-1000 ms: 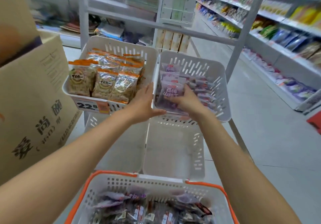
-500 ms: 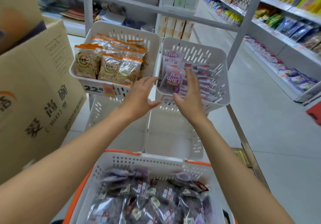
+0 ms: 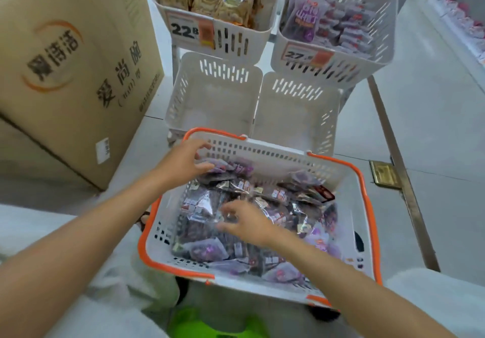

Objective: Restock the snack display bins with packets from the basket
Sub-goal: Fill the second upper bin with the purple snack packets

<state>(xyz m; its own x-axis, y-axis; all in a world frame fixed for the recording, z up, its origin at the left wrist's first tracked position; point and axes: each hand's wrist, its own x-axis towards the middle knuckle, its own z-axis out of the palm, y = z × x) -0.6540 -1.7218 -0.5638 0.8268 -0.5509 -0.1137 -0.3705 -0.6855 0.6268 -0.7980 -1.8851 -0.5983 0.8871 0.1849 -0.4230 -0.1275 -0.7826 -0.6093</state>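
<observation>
A white basket with an orange rim point(image 3: 366, 193) stands in front of me, full of dark and purple snack packets point(image 3: 278, 201). My left hand point(image 3: 183, 164) reaches into its far left corner, fingers bent over the rim and thumb touching a purple packet point(image 3: 223, 166). Over the middle of the pile my right hand point(image 3: 249, 222) lies with fingers spread on a shiny packet. Neither hand plainly grips anything. Beyond, the upper right bin point(image 3: 388, 49) holds purple packets, and the upper left bin point(image 3: 265, 33) holds orange-topped packets.
Two lower white bins point(image 3: 215, 93) point(image 3: 296, 112) sit just beyond the basket with nothing in them. A large cardboard box point(image 3: 78, 75) stands at the left. The rack's metal foot point(image 3: 399, 154) and a brass floor plate point(image 3: 384, 175) are at the right.
Both hands have left the upper right bin and come down into the basket. My view has tilted down, so the basket now fills the middle.
</observation>
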